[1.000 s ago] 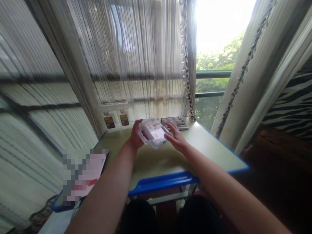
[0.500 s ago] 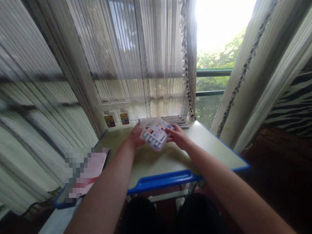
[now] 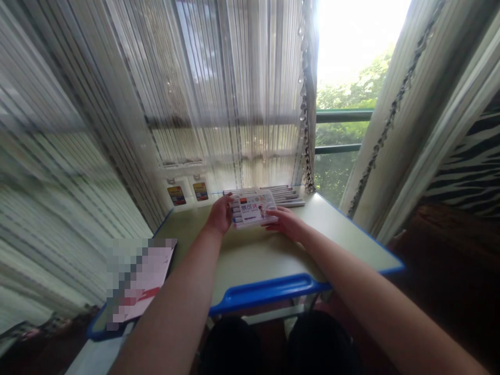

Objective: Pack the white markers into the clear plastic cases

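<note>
Plastic, clear, boxy marker case (image 3: 252, 209): where, which step?

Over pale, blue-edged desk (image 3: 336, 234); likely inspection. Left fingers (image 3: 225, 204) curl round one end, right fingers (image 3: 274, 212) pinch the other. Next calls for steady support, probably.

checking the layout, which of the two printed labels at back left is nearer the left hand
The right printed label; the left printed label stands farther from the left hand.

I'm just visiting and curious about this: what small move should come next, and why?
Perhaps lower the printed case onto the desk. The left fingers and right fingers hold it from opposite sides, it seems raised off the surface, and the loose pens lie behind it.
</note>
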A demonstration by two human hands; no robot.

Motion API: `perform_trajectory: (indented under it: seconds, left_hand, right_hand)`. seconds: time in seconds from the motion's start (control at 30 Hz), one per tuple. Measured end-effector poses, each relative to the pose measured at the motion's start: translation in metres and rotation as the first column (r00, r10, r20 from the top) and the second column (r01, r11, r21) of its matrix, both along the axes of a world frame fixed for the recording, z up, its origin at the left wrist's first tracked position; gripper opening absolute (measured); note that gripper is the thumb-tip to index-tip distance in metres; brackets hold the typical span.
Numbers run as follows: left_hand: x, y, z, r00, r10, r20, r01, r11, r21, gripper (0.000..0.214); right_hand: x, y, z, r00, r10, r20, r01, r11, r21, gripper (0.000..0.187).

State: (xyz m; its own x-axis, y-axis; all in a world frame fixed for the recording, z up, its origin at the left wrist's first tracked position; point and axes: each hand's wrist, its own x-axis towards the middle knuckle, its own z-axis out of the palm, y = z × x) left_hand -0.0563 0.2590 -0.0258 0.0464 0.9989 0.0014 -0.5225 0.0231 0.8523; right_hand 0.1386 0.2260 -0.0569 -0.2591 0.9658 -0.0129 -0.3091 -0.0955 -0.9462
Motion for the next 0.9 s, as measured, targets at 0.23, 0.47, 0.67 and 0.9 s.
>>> perform_trajectory:
  seconds: [0.23,0.47,0.67,0.9]
  left_hand:
    - [0.011,-0.003,-0.01,0.893,0.039,-0.449,-0.082,0.994,-0.076,0.035]
    - [0.011,-0.011,-0.002,0.721,0.217,-0.659,-0.299,0.954,-0.013,0.024]
    - [-0.044,-0.016,0.011,0.625,0.28,-0.729,-0.393,0.919,0.016,0.017]
    - [-0.146,-0.018,0.011,0.575,0.383,-0.723,-0.498,0.865,0.062,0.011]
  right_hand:
    - [0.001,0.011,-0.009,0.985,-0.077,-0.154,0.085,0.995,0.044,0.01]
    - [-0.006,-0.001,-0.007,0.994,0.018,-0.106,-0.02,1.0,-0.015,0.015]
    - [-0.053,-0.007,0.011,0.992,0.072,0.104,-0.07,0.997,-0.017,0.011]
    - [-0.153,0.007,0.026,0.908,0.176,0.381,-0.199,0.98,0.022,0.022]
